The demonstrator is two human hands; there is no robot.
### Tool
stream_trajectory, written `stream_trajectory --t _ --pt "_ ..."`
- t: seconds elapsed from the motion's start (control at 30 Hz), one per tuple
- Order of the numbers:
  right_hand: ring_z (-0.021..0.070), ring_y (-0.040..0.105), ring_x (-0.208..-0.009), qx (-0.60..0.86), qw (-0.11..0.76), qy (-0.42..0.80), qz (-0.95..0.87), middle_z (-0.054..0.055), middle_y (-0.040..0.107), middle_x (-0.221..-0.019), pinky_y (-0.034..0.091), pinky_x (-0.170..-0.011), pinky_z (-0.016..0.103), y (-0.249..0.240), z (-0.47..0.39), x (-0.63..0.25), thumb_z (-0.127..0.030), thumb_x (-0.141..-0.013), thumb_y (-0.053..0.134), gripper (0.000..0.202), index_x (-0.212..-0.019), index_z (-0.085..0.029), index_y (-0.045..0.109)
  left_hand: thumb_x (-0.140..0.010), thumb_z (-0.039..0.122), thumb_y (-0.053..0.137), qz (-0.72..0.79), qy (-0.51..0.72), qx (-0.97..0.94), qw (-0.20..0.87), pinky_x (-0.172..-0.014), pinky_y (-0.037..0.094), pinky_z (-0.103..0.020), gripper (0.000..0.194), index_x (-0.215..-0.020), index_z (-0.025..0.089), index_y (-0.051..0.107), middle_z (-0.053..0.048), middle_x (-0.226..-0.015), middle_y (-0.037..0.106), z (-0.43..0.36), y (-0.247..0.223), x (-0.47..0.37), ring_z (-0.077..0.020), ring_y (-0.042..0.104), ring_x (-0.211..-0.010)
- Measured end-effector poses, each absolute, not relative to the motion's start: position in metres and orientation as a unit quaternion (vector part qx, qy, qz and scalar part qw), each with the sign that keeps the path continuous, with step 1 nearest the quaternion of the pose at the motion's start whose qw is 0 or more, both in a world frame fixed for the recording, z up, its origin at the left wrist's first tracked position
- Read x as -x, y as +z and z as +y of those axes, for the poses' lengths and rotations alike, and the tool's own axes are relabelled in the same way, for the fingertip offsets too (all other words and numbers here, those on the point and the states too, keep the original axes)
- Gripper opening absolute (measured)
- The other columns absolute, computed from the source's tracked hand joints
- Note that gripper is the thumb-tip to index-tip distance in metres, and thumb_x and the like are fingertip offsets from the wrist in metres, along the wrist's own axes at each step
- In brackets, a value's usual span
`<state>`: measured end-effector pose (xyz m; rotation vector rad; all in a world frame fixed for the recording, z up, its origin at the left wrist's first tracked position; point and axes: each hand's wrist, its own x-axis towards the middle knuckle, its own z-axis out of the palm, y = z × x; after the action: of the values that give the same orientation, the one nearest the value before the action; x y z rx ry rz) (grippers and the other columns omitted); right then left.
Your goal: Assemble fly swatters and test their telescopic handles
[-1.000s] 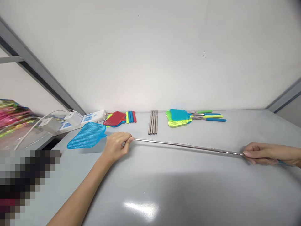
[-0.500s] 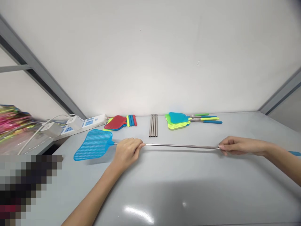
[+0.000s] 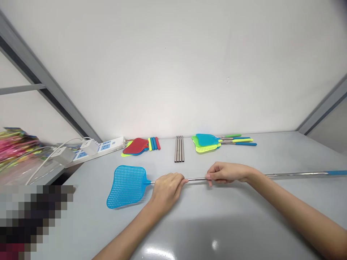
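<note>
A blue fly swatter [image 3: 127, 186] with a long metal telescopic rod lies across the table in front of me, its mesh head to the left. My left hand [image 3: 168, 187] is closed over the rod just right of the head. Farther right along the same rod, my right hand [image 3: 223, 173] pinches it between thumb and fingers. A short stretch of bare rod shows between the two hands. Beyond my right wrist the rod runs on to a blue handle [image 3: 337, 173] at the right edge of the view.
Along the back lie red, blue and yellow swatter heads [image 3: 137, 146], several short coloured grips [image 3: 154, 143], several metal tubes [image 3: 179, 148] and a pile of swatters [image 3: 207, 140]. A power strip [image 3: 114, 143] with plugged-in adapters and cables sits at the left, near plastic-wrapped colourful items [image 3: 16, 150].
My right hand has come left along the rod, much closer to my left hand. The swatter head and left hand now appear farther right and lower, and more of the handle shows.
</note>
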<state>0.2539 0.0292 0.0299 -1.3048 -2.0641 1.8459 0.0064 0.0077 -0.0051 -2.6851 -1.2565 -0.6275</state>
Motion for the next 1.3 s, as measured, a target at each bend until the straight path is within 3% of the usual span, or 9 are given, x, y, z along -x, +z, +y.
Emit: stream_trajectory --t 0.53,0.8,1.3 --pt "0.0027 0.021 -0.039 0.385 0.024 0.706 -0.594 -0.007 0.033 -0.050 0.014 -0.037 0.020 0.007 0.035 -0.267 -0.043 -0.081 0.048 0.034 -0.083 -0.011 0.061 -0.090 0.034 0.026 -0.445 -0.133 0.882 -0.078 -0.058 0.034 -0.025 0.034 -0.075 0.019 0.053 0.000 -0.070 0.060 0.006 -0.005 -0.015 -0.0133 0.056 -0.066" --pt "0.0031 0.022 -0.041 0.395 0.032 0.695 -0.599 -0.006 0.032 -0.053 0.014 -0.039 0.021 0.008 0.037 -0.273 -0.043 -0.081 0.049 0.033 -0.082 -0.012 0.060 -0.090 0.033 0.027 -0.420 -0.151 0.891 -0.085 -0.065 0.034 -0.026 0.030 -0.082 0.020 0.053 0.001 -0.075 0.059 0.013 -0.003 -0.011 -0.0135 0.054 -0.072" --pt "0.0037 0.025 -0.043 0.388 0.035 0.671 -0.631 -0.006 0.032 -0.055 0.018 -0.041 0.021 0.015 0.039 -0.289 -0.041 -0.082 0.047 0.031 -0.080 -0.012 0.058 -0.090 0.032 0.030 -0.437 -0.151 0.885 -0.058 -0.060 0.031 -0.024 0.029 -0.075 0.019 0.051 0.002 -0.069 0.058 0.022 0.005 -0.001 -0.0120 0.054 -0.068"
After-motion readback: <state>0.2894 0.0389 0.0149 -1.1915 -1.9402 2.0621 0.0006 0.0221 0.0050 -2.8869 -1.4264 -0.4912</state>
